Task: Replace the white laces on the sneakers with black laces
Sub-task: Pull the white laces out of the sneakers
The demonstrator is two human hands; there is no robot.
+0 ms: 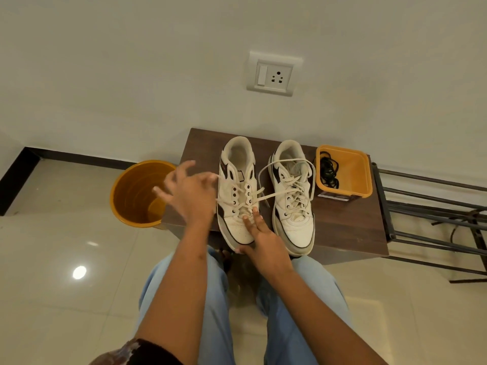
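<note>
Two white sneakers stand side by side on a small dark wooden table (pixel 345 230), toes toward me. The left sneaker (pixel 228 189) has its white lace (pixel 259 198) partly loosened, with a loose end lying across toward the right sneaker (pixel 293 219), which is laced in white. My left hand (pixel 189 193), blurred, is left of the left sneaker and pinches a strand of its white lace with the other fingers spread. My right hand (pixel 262 242) holds that sneaker's toe, two straight fingers on top and the thumb at its front edge. Black laces (pixel 328 172) lie in an orange tub (pixel 365 180).
An orange bucket (pixel 131 198) stands on the tiled floor left of the table. A dark metal rack (pixel 434 206) is right of the table. The wall with a socket plate (pixel 272 75) is close behind. My knees in light jeans sit at the table's near edge.
</note>
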